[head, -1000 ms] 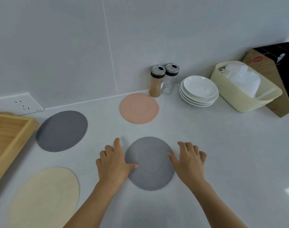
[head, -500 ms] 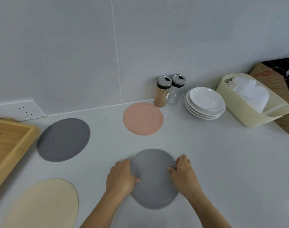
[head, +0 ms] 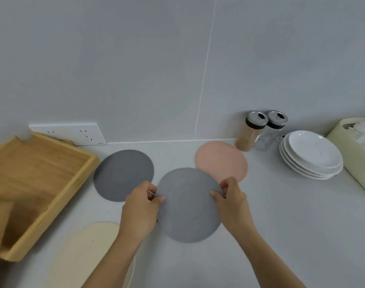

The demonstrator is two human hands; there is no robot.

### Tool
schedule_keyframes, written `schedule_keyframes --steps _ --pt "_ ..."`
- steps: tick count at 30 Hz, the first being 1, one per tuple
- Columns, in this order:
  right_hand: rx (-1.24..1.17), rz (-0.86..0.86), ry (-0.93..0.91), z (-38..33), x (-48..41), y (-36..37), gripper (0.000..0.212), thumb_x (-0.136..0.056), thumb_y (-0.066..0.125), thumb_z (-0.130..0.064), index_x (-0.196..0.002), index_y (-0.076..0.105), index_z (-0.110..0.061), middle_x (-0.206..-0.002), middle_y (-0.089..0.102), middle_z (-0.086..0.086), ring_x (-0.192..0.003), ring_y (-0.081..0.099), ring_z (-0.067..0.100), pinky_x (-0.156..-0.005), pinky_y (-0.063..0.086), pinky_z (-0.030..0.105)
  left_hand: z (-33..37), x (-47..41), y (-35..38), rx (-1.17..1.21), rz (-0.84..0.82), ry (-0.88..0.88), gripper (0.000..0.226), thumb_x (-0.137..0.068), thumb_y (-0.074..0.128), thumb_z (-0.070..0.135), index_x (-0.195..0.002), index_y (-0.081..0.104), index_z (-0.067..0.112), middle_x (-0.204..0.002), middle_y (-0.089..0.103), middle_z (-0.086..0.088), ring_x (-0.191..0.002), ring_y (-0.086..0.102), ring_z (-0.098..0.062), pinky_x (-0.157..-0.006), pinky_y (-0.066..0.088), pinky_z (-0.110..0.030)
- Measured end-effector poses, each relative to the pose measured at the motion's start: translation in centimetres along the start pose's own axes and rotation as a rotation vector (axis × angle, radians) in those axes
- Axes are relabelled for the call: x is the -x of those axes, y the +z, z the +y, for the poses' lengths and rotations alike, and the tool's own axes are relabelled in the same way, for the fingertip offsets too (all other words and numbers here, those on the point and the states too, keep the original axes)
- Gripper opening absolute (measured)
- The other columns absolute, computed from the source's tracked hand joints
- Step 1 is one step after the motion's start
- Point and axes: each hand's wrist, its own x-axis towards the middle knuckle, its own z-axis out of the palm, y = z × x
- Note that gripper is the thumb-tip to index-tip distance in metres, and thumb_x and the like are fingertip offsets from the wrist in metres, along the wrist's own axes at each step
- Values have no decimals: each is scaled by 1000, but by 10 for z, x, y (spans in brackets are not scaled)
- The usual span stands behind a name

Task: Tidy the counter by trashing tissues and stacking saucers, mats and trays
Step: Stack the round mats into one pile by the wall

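Both my hands hold a round light-grey mat [head: 188,206] lifted off the white counter. My left hand [head: 141,213] pinches its left edge and my right hand [head: 232,201] pinches its right edge. A darker grey round mat [head: 123,173] lies flat to the left of it, and a pink round mat [head: 221,160] lies behind it, partly covered by the held mat. A cream oval mat [head: 88,256] lies near the front, under my left forearm. A stack of white saucers [head: 311,154] stands at the right.
A wooden tray [head: 38,183] sits at the left edge. Two spice jars [head: 260,129] stand against the wall. A cream plastic basket [head: 356,154] holding white tissues stands at the far right. A wall socket [head: 73,134] is behind the tray.
My hands closed on the light-grey mat's edges and lifted it off the counter, moving it back toward the pink mat. The view shifted left.
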Motion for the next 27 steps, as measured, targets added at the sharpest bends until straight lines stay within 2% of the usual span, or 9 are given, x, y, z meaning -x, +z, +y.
schedule_keyframes --steps 7,10,14,17,20,22,25,27 --pt "-6 -93 -152 -45 -45 57 12 -89 52 -11 -90 40 -8 -69 41 -5 -61 41 9 -54 34 23 -19 -32 -39 61 247 -4 14 -83 65 14 -75 54 19 -76 60 1 -74 60 -27 -72 52 -53" --pt "36 -139 -197 -62 -66 83 11 -90 52 -14 -94 43 -7 -68 43 -5 -64 46 16 -53 36 23 -27 -43 -46 85 347 -22 14 -85 62 16 -77 53 21 -76 61 3 -75 59 -24 -72 53 -50" --pt "22 -219 -221 -79 -88 112 11 -90 54 -15 -94 45 -9 -72 47 -3 -71 49 19 -63 43 30 -38 -54 -49 100 449 -14 5 -88 57 15 -86 53 16 -79 58 8 -81 56 -22 -70 48 -37" --pt "41 -264 -243 -86 -100 130 12 -89 55 -16 -91 44 -11 -76 49 -2 -74 50 20 -70 46 35 -48 -61 -50 76 502 -32 4 -89 56 16 -89 53 15 -79 57 8 -79 54 -20 -64 41 -30" --pt "119 -313 -241 -87 -109 144 13 -89 55 -15 -90 42 -12 -74 47 -3 -73 49 20 -71 46 37 -58 -64 -48 12 516 -37 5 -90 55 17 -88 51 19 -80 58 5 -78 54 -19 -60 39 -27" --pt "196 -339 -249 -87 -112 151 15 -88 56 -14 -90 40 -12 -83 48 1 -78 46 20 -71 43 35 -64 -65 -46 -6 517 -40 5 -90 54 16 -90 51 20 -84 59 1 -78 54 -19 -63 40 -29" --pt "341 -318 -248 -89 -115 158 23 -83 59 -11 -100 45 -6 -103 49 12 -97 48 26 -82 44 37 -69 -66 -43 -47 528 -46 9 -89 55 14 -97 53 16 -92 59 0 -86 54 -22 -72 44 -33" --pt "390 -331 -181 -91 -117 161 34 -81 62 -12 -108 43 -3 -108 49 14 -104 49 30 -85 44 37 -70 -65 -42 -117 551 -68 27 -87 59 13 -112 54 9 -104 58 -1 -98 53 -25 -84 46 -38"
